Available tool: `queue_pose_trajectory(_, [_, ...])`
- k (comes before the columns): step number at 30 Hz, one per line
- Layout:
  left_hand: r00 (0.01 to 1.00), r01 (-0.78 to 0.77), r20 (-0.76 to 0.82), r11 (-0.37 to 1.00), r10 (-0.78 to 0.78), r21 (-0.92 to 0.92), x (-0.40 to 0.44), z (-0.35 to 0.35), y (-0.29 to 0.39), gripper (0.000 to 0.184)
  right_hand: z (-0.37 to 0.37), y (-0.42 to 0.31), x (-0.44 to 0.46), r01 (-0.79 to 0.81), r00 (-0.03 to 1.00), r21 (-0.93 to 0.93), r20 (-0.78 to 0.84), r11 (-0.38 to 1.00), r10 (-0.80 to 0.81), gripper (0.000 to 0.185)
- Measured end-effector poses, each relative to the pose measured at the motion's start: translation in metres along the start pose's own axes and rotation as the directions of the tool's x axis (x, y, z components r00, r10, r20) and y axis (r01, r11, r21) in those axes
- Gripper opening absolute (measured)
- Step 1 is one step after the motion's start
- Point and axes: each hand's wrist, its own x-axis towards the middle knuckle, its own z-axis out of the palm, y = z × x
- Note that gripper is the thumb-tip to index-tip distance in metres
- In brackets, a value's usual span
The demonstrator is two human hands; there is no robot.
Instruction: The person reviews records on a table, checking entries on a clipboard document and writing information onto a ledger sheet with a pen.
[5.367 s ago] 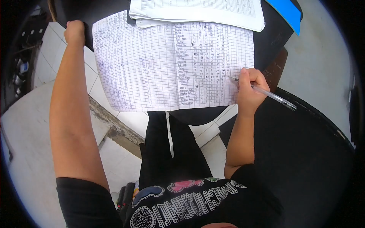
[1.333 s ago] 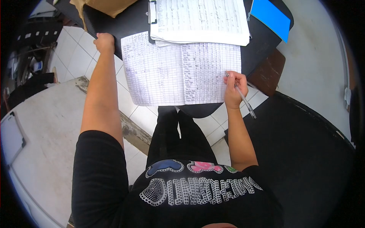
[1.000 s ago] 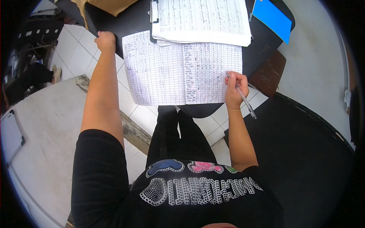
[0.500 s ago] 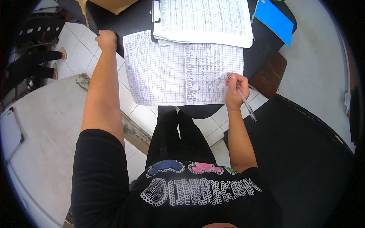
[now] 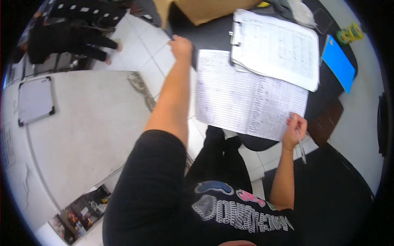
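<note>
My right hand (image 5: 296, 126) is closed around a slim clear pen (image 5: 302, 151), whose long end points down past the wrist. That hand lies over the lower right corner of an open ruled notebook (image 5: 223, 92) filled with handwritten columns. Overlapping the notebook's top right is a clipboard with a stack of printed sheets (image 5: 279, 49); its metal clip is at the left side. My left hand (image 5: 182, 46) is at the left edge of the black table (image 5: 197, 39), fingers curled on the edge and partly hidden.
A brown paper or cardboard item (image 5: 209, 10) sits at the table's far side. On the right are a blue folder (image 5: 339, 64) and a green-yellow packet (image 5: 350, 33). A person in dark clothes (image 5: 69, 41) is at far left, beyond a pale surface (image 5: 86, 119) bearing a framed white board (image 5: 36, 100).
The view has swung left, so the table, notebook and both hands appear farther right and lower. Both hands keep their grips, and the pen stays in the right one.
</note>
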Motion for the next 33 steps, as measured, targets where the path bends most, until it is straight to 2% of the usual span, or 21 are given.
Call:
queue_pose_trajectory(1, [1.0,0.004,0.023,1.0,-0.004,0.012,-0.007,-0.007,0.003,0.048,-0.001,-0.009,0.0,0.043,0.998,-0.044,0.044,0.998,-0.041,0.01])
queue_pose_trajectory(3, [0.998,-0.045,-0.054,0.999,0.044,-0.012,0.006,0.004,-0.011,0.052,-0.002,-0.003,-0.001,0.0,1.0,-0.017,0.025,1.0,0.0,0.01])
queue_pose_trajectory(6, [0.994,-0.105,-0.001,0.993,0.105,0.046,0.031,0.028,-0.031,0.053,-0.003,-0.006,-0.001,0.046,0.999,-0.019,0.013,0.999,-0.045,0.007])
queue_pose_trajectory(7, [0.999,-0.043,-0.018,0.999,0.043,-0.009,0.034,0.029,-0.028,0.056,-0.001,-0.008,0.0,0.061,0.998,-0.017,0.02,0.998,-0.06,0.007])
queue_pose_trajectory(8, [0.999,-0.049,0.022,0.998,0.05,-0.03,0.022,0.019,-0.02,0.052,0.0,-0.009,0.0,0.048,0.999,-0.004,0.022,0.999,-0.048,0.007])
queue_pose_trajectory(12, [1.0,0.0,-0.015,1.0,0.0,-0.01,0.005,0.01,-0.009,0.055,-0.001,-0.015,-0.002,0.035,0.999,0.045,0.035,0.998,-0.037,0.008])
queue_pose_trajectory(15, [1.0,-0.026,0.004,1.0,0.027,-0.016,0.008,0.008,-0.01,0.055,0.0,-0.019,-0.002,0.077,0.996,0.071,0.029,0.995,-0.079,0.014])
queue_pose_trajectory(19, [1.0,0.011,0.0,0.998,-0.011,-0.057,0.007,0.008,-0.01,0.057,-0.005,-0.013,-0.001,0.172,0.983,0.012,0.065,0.985,-0.172,0.028])
queue_pose_trajectory(21, [1.0,-0.016,0.021,0.998,0.018,-0.057,0.012,0.011,-0.015,0.056,-0.006,-0.012,0.0,0.194,0.978,-0.002,0.08,0.981,-0.193,0.034])
queue_pose_trajectory(25, [0.994,-0.093,0.05,0.995,0.095,-0.041,0.025,0.016,-0.023,0.057,-0.004,-0.012,-0.001,0.172,0.982,0.02,0.072,0.985,-0.173,0.037])
queue_pose_trajectory(28, [0.999,0.035,-0.019,0.998,-0.036,-0.056,0.001,0.006,-0.006,0.055,-0.006,-0.011,-0.001,0.171,0.982,0.01,0.084,0.985,-0.172,0.039])
queue_pose_trajectory(33, [1.0,0.011,0.027,0.999,-0.01,-0.041,0.008,0.007,-0.01,0.056,-0.005,-0.014,-0.002,0.131,0.987,0.03,0.093,0.991,-0.133,0.04])
